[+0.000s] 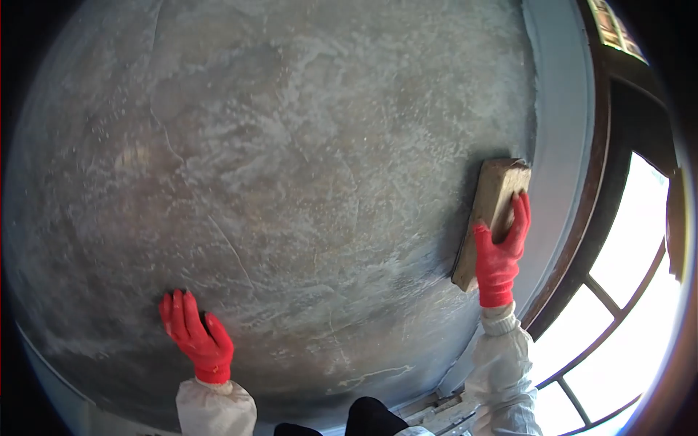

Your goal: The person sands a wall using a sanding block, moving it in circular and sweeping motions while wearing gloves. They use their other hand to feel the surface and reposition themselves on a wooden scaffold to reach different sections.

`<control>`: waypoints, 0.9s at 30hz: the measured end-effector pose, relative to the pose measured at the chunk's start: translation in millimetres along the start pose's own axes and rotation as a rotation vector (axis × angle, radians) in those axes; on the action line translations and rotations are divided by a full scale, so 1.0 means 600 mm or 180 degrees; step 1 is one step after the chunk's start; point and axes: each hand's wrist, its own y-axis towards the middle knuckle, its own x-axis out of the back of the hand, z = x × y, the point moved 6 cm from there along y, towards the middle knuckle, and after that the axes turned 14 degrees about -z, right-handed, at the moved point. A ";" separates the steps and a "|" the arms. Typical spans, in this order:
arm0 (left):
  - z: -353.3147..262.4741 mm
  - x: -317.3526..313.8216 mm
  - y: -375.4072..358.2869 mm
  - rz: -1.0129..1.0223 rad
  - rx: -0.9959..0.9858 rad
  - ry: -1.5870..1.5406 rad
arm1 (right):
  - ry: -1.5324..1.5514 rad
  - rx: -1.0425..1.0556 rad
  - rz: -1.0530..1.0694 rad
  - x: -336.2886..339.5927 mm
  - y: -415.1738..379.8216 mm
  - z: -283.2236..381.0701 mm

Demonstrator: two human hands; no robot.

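Note:
My right hand, in a red glove, is closed around a long wooden block. Thumb and fingers grip its two sides, and the block lies along the mottled grey wall near its right edge. Lower left, my left hand, also red-gloved, is at the wall surface with its fingers stretched out and its thumb apart. A dark patch shows between that thumb and the fingers. Thin cracks and pale streaks run across the wall.
A smooth grey-blue strip borders the wall on the right. Beyond it stands a dark-framed window with bright panes. My dark-clothed knees show at the bottom, beside pale flat pieces lying low down.

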 end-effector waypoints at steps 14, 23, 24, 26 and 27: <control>0.004 0.006 0.014 -0.0107 0.0129 -0.0497 | -0.0222 0.0053 0.0655 0.133 -0.315 -0.109; 0.010 0.004 0.012 -0.0121 0.0243 -0.0617 | 0.0159 0.0417 0.0081 -0.027 0.002 0.044; 0.010 0.005 0.012 -0.0168 0.0214 -0.0616 | 0.0178 0.0443 0.0072 -0.021 -0.019 0.036; 0.007 0.010 0.017 -0.0250 0.0234 -0.0586 | -0.0215 0.0746 0.0257 0.004 -0.093 0.020; 0.008 0.014 0.021 -0.0311 0.0234 -0.0561 | -0.0386 0.0662 0.0445 0.021 -0.142 0.004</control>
